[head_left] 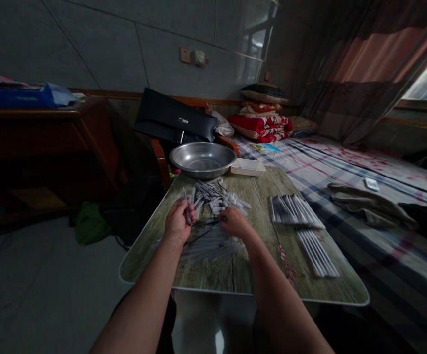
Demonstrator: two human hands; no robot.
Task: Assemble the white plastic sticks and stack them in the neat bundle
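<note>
A loose heap of short pale tubes [216,196] lies in the middle of a small wood-patterned table [235,275]. My left hand [178,221] is closed round a few of these tubes, held upright at the heap's left edge. My right hand [234,221] rests with curled fingers on the near side of the heap, pinching something I cannot make out. Clear long tubes [209,248] lie under both wrists. Two tidy rows of finished white sticks [294,210] [316,250] lie to the right.
A steel bowl [203,158] and a white shallow tray [248,167] stand at the table's far edge. A bed with a plaid sheet [346,177] and folded red blankets [259,125] lies on the right. A dark wooden desk [32,142] fills the left.
</note>
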